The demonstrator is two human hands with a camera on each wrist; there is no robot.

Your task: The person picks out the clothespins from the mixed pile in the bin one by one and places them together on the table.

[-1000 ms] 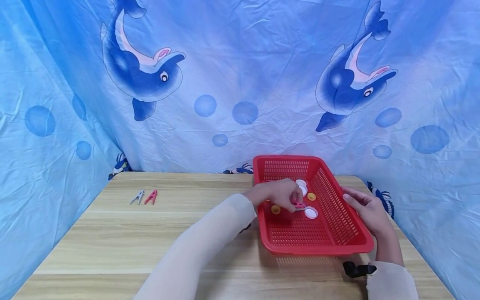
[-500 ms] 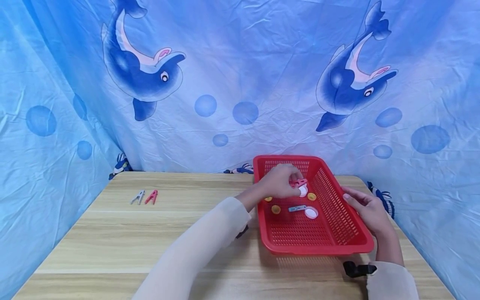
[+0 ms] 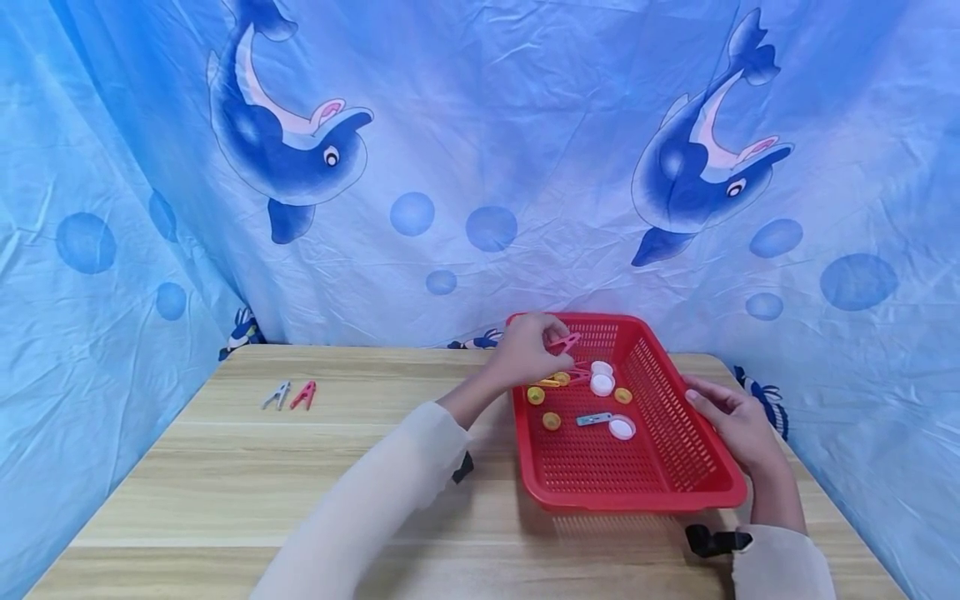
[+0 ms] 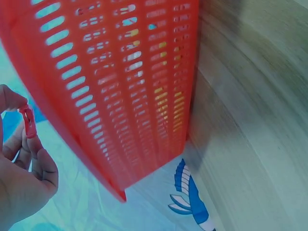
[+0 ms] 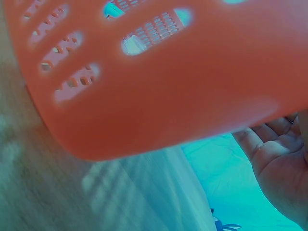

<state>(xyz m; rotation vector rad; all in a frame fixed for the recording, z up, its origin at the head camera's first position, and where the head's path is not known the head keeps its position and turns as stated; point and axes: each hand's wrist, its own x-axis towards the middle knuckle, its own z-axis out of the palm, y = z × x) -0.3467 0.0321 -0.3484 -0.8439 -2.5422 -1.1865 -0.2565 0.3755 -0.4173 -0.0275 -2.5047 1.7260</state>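
Note:
Over the back left part of a red plastic basket (image 3: 637,500), my left hand (image 3: 523,350) pinches a pinkish-red clothespin (image 3: 567,342) between thumb and fingers. The left wrist view shows that clothespin (image 4: 28,122) edge-on, outside the slotted basket wall (image 4: 139,96). My right hand (image 3: 738,425) grips the basket's right rim, thumb on top and the other fingers on the outer side. Inside the basket lie a blue clothespin (image 3: 595,419), another pink clothespin (image 3: 580,376), a yellow clothespin (image 3: 550,383), white caps (image 3: 622,427) and several yellow caps (image 3: 551,421).
On the left of the wooden table (image 3: 225,475), a grey clothespin (image 3: 276,395) and a red clothespin (image 3: 303,396) lie side by side. A blue dolphin-print curtain (image 3: 465,125) hangs right behind the table and along both sides.
My left hand has lifted the pinkish-red clothespin from mid-basket and moved it back and left, uncovering the blue clothespin and caps. My right hand stays on the rim.

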